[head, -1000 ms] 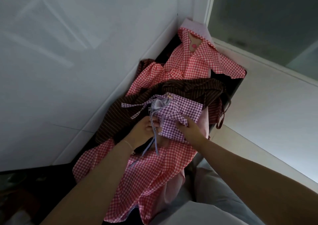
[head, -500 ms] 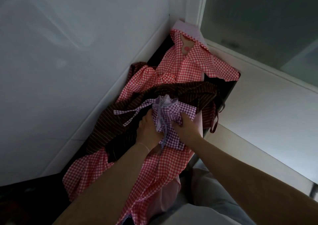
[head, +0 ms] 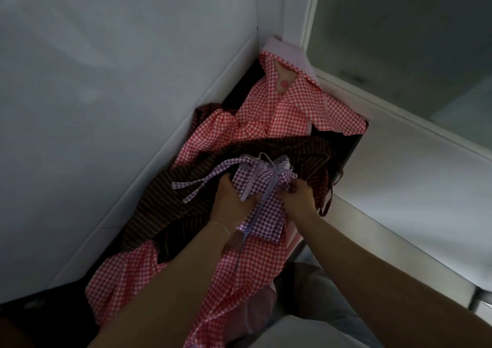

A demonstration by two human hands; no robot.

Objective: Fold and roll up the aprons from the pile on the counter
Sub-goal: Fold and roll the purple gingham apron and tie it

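White wall panels [head: 111, 102] meet a frosted window [head: 415, 28] in the corner, and below them I see the dark counter [head: 351, 148] buried under a heap of aprons: a red checked apron [head: 290, 113] at the back, a brown striped apron [head: 170, 201] across the middle and another red checked one spilling toward me. On top of that heap sits a purple checked apron [head: 266, 214], bunched into a bundle with its ties [head: 197, 188] trailing left over the brown cloth. From my view the left hand [head: 230, 198] grips the bundle's left side with curled fingers, and the right hand [head: 298, 197] pinches its right edge, so both hands hold the same purple cloth.
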